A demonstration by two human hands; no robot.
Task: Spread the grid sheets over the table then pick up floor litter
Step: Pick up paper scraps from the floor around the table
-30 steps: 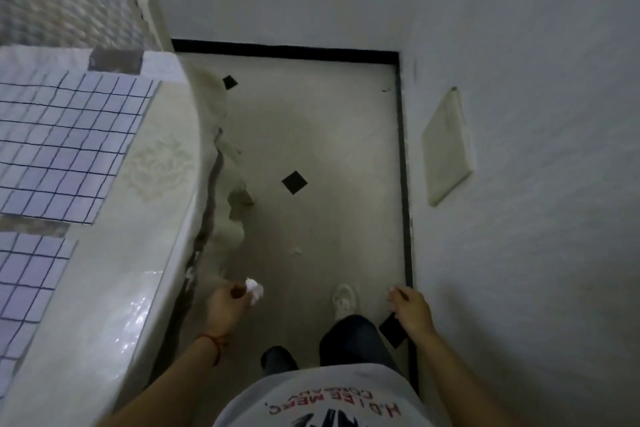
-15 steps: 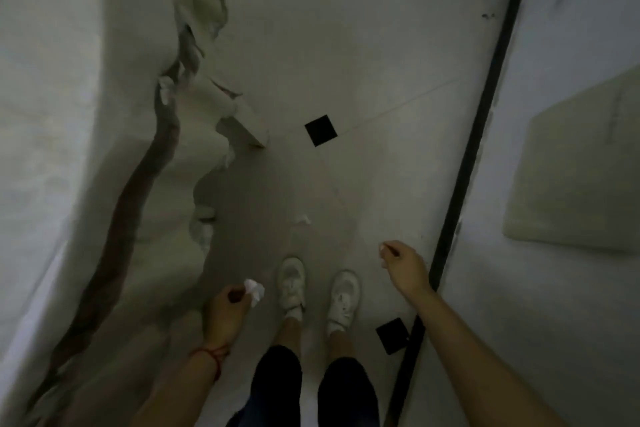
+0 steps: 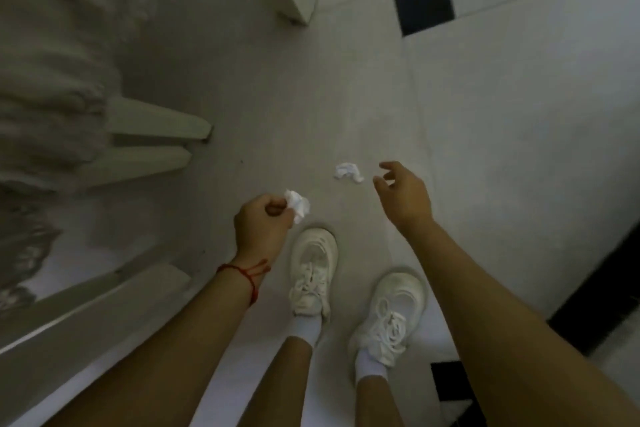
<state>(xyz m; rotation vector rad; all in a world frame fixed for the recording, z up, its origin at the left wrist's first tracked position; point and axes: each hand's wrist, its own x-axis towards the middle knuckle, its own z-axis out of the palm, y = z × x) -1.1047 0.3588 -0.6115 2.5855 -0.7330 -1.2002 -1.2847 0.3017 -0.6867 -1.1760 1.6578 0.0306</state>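
Item: scrap (image 3: 348,173), crumpled white paper, on the floor (image 3: 502,135) at 12 o'clock from our shoes (image 3: 313,270). Our right hand (image 3: 403,196), just beside it at 3 o'clock, is spread and empty. Our left hand (image 3: 261,225) pinches a wad (image 3: 298,205). We judge collection partway: one piece held, one left. Sheets out of view; spreading cannot be checked.
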